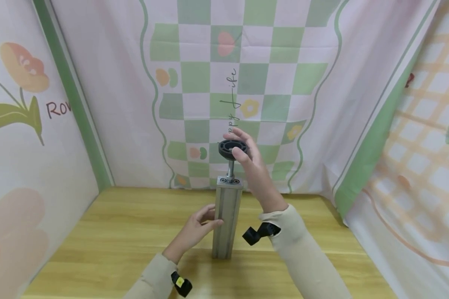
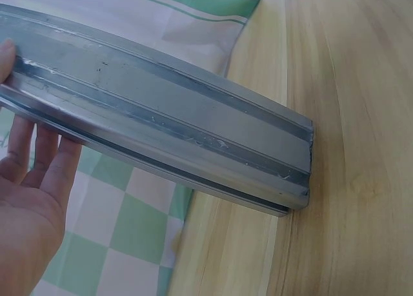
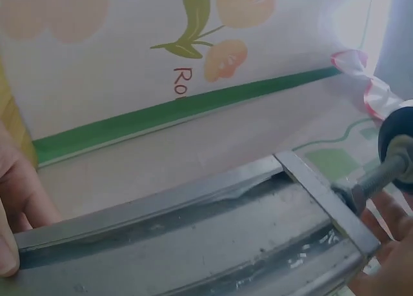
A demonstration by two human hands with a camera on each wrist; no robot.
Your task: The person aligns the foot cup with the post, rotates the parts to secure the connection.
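A grey metal extrusion profile point(image 1: 226, 220) stands upright on the wooden table, tilted slightly. A bolted end plate point(image 1: 230, 182) caps its top. From it a threaded rod point(image 1: 230, 169) rises to a round black levelling foot point(image 1: 224, 154). My left hand point(image 1: 192, 231) grips the profile's left side midway up, thumb point(image 2: 5, 59) on the near face and fingers behind. Around the foot's right side curls my right hand point(image 1: 260, 176), its thumb over the near rim and fingers along the far rim. The right wrist view shows the rod point(image 3: 384, 177) entering the end plate.
The wooden table point(image 1: 134, 224) spreads around the profile's foot. Behind hangs a curtain point(image 1: 194, 79) with green and white checks. Printed cloth panels point(image 1: 22, 166) close in the left and right sides. Both wrists carry small black cameras point(image 1: 251, 236).
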